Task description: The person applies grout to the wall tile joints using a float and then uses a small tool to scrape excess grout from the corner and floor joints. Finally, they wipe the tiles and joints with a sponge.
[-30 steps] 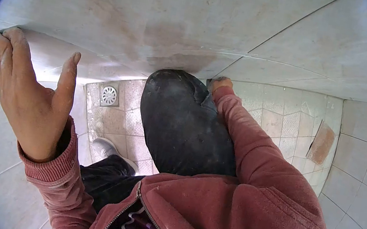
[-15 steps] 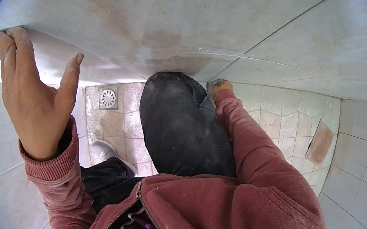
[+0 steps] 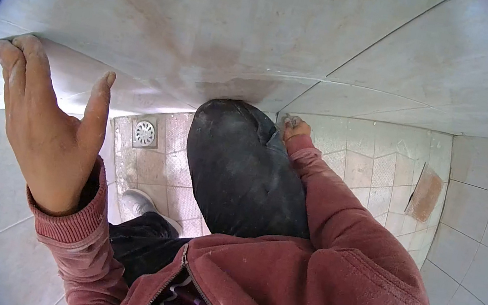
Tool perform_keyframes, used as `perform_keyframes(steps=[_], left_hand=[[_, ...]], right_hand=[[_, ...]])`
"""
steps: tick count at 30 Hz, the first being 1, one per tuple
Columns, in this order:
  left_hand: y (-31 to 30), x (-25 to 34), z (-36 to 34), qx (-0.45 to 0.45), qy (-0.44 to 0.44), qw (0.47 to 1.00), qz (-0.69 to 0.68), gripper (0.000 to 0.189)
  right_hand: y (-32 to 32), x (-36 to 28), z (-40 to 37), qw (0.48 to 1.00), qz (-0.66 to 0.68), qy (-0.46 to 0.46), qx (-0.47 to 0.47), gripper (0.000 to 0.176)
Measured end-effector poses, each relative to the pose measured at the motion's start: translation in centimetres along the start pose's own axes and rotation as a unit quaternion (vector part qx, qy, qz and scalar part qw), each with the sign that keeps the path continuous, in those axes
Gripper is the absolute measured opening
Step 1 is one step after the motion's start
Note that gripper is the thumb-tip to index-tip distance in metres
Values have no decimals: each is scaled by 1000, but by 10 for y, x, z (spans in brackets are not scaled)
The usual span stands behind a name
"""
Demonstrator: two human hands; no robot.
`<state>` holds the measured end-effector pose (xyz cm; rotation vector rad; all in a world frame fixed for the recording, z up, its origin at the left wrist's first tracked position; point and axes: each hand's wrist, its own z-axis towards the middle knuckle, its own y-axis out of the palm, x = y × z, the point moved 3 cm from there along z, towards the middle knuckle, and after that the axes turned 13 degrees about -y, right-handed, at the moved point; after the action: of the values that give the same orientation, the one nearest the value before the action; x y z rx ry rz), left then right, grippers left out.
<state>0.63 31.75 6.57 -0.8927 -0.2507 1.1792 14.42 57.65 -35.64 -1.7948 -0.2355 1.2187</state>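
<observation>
My left hand (image 3: 52, 132) is raised at the left, thumb and fingers apart, with its dusty fingertips against the large pale wall tile (image 3: 226, 22). Nothing sits in that hand. Low down beside my bent knee (image 3: 242, 165), my right hand (image 3: 296, 129) is closed, with its fingers curled by the foot of the wall. Something small and greyish shows at those fingers, too small and partly hidden to name. A dark vertical joint between two wall tiles comes down close to this hand. Damp-looking brownish smears mark the wall above the knee.
A round drain grate (image 3: 145, 134) is set in the patterned floor tiles (image 3: 359, 171) on the left, near my grey shoe (image 3: 140, 205). A brown rectangular slab (image 3: 426, 193) lies on the floor by the tiled right wall (image 3: 468, 207).
My right hand has shifted slightly right and down, away from the wall's foot, and more of its curled fingers shows. My left hand stays in place against the wall.
</observation>
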Motion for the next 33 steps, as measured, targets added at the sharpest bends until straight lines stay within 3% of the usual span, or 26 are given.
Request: perform_keyframes(steps=[6,11,15,19,21,25,28,31,33], left_hand=[[2,-3,-1,-1,-5,1000,-19,67],[3,0,-1,7,-11,1000,4,72],[2,-2,-1,9,7,1000,-2,72],[2,-1,0,11,-5,1000,-11,73],[2,-1,-4,-7,0,1000,-8,73],[2,1,0,10,1,1000,5,73],[2,1,-1,2,-5,1000,5,73],[3,0,-1,7,-5,1000,2,74],[3,-1,-2,12,0,1000,0,74]], right_hand=[[-6,13,-23,976,210,37,55,30],[4,23,-6,993,73,81,-41,31],[7,4,10,996,17,81,-38,30],[-3,-5,1,996,34,87,10,31],[7,14,-10,970,199,140,-8,31],[6,8,7,993,48,109,-9,30],[-6,-15,10,974,149,166,-47,32],[28,28,20,978,94,178,-58,33],[15,12,18,985,56,155,-48,32]])
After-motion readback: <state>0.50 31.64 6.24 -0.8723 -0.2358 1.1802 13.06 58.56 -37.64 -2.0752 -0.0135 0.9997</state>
